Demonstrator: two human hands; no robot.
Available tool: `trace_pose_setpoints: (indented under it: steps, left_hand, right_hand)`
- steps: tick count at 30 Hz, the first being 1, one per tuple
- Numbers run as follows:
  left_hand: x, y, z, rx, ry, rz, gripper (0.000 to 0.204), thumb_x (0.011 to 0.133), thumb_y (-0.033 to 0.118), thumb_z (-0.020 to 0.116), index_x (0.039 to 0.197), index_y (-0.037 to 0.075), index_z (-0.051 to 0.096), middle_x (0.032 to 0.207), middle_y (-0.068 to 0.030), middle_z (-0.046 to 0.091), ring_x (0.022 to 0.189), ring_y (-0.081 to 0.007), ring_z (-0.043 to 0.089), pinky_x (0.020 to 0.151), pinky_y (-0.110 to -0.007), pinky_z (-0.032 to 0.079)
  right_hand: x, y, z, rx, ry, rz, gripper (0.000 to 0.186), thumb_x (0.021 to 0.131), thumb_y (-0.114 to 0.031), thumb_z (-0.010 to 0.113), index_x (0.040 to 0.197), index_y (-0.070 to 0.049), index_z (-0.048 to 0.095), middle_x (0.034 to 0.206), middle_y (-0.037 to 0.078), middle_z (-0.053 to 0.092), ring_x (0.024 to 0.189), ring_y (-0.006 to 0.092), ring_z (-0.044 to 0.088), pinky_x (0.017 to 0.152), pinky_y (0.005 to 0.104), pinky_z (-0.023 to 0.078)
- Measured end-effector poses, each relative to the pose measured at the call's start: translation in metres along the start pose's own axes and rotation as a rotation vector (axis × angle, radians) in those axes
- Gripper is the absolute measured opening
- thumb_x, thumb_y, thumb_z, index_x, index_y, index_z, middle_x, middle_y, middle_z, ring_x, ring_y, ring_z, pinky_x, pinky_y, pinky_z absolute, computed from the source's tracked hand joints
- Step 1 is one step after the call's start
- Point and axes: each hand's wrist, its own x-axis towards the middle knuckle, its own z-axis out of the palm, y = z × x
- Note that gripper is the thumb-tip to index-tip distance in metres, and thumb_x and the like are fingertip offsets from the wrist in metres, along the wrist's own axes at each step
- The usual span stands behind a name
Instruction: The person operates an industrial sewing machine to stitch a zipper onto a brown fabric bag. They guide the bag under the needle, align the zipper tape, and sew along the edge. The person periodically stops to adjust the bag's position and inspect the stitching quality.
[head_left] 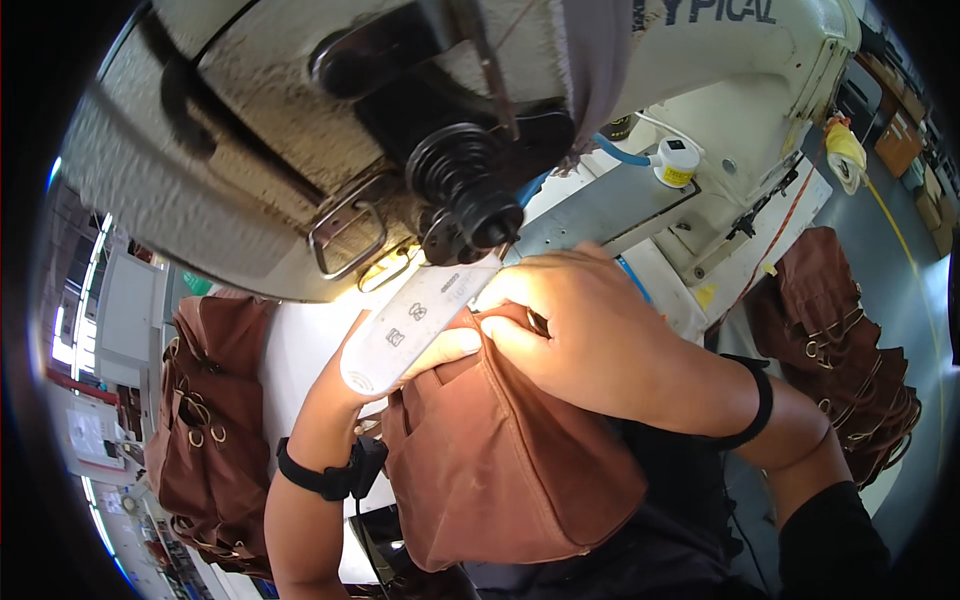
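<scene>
A brown bag [500, 450] with a raised seam down its side hangs below the sewing machine head [240, 130], its upper edge gathered between my hands. My right hand [580, 320] pinches that edge, fingers curled and thumb pressed toward the fingertips. From the left, my left hand [445, 350] grips the same edge with its thumb lying on the fabric. A white rounded panel [415, 325] with small icons hides most of my left fingers. Just beyond my fingertips is the stitching area, where the needle is hidden from view.
More brown bags [205, 430] with brass rings are piled on the left, and another heap of brown bags [835, 340] lies on the right. A small white device [675, 160] with a blue hose sits on the machine bed. A yellow cloth [845, 150] hangs at far right.
</scene>
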Motion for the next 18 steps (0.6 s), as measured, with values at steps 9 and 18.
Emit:
trace_pose_setpoints:
  steps: [9, 18]
  left_hand:
    - [0.011, -0.001, -0.006, 0.152, -0.032, 0.206, 0.065, 0.083, 0.026, 0.089, 0.137, 0.002, 0.063, 0.124, -0.0086, 0.07, 0.109, -0.0172, 0.063, 0.097, -0.033, 0.05]
    - [0.021, -0.004, -0.014, 0.214, -0.137, 0.229, 0.091, 0.082, 0.051, 0.084, 0.15, 0.0, 0.051, 0.14, -0.0176, 0.059, 0.132, -0.029, 0.052, 0.114, -0.041, 0.039]
  right_hand:
    - [0.002, 0.01, 0.004, -0.058, 0.219, -0.056, 0.009, 0.085, -0.018, 0.074, 0.087, -0.01, 0.069, 0.079, -0.001, 0.071, 0.088, 0.022, 0.061, 0.092, 0.0394, 0.038]
    - [0.011, 0.011, -0.001, 0.114, 0.122, 0.057, 0.013, 0.086, -0.019, 0.072, 0.089, -0.007, 0.073, 0.077, 0.001, 0.074, 0.09, 0.0217, 0.062, 0.099, 0.0385, 0.034]
